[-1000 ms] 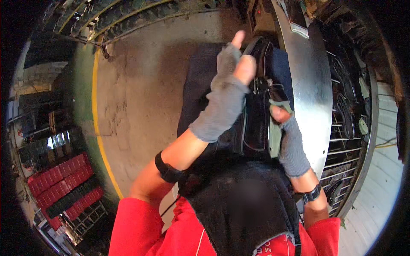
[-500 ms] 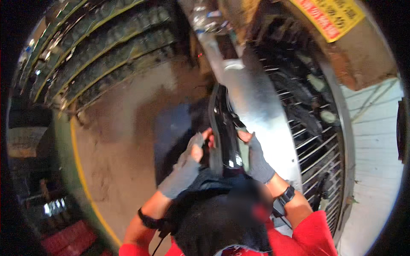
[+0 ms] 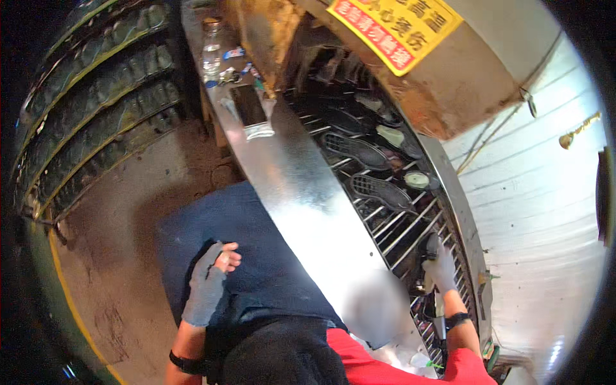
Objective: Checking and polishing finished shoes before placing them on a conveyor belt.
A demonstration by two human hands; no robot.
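Note:
My right hand, in a grey glove with a black wrist strap, reaches onto the wire rack on the right. Its fingers grip a black shoe sole that stands on the rack's bars. My left hand, in a grey fingerless glove, rests on the dark blue apron over my lap. It holds nothing and its fingers are loosely bent. Several other black soles, such as one, lie farther up the rack.
A shiny metal ledge runs between my lap and the rack. On its far end are a clear bottle and a dark flat device. A rusty housing with a yellow sign overhangs the rack. Stacked racks stand at left.
Both hands held the black sole upright in front of me. Now my right hand has carried it right onto the wire rack, and my left hand has let go and dropped to the apron.

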